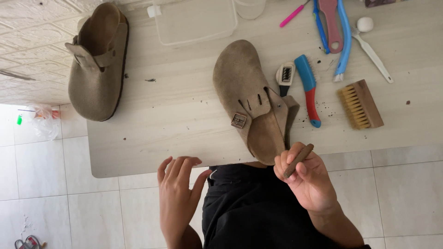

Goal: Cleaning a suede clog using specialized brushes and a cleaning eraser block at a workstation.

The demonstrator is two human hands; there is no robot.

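Head view is showing you seated at the near edge of the table (152, 138), looking down at both hands. Your right hand (307, 182) is pinching a short brown stick-like block (298, 160) between thumb and fingers, its tip angled up toward the heel of the tan suede clog (251, 99), probably so you can rub it along the nap. That clog is lying on its side by the near edge, buckle facing you, heel overhanging toward your lap. Your left hand (177, 193) is hovering open and empty just off the near edge, fingers loosely spread, touching nothing. The second clog (98, 60) is sitting at the far left corner. Brushes are lying along the right side, the wooden brush (360, 104) nearest.
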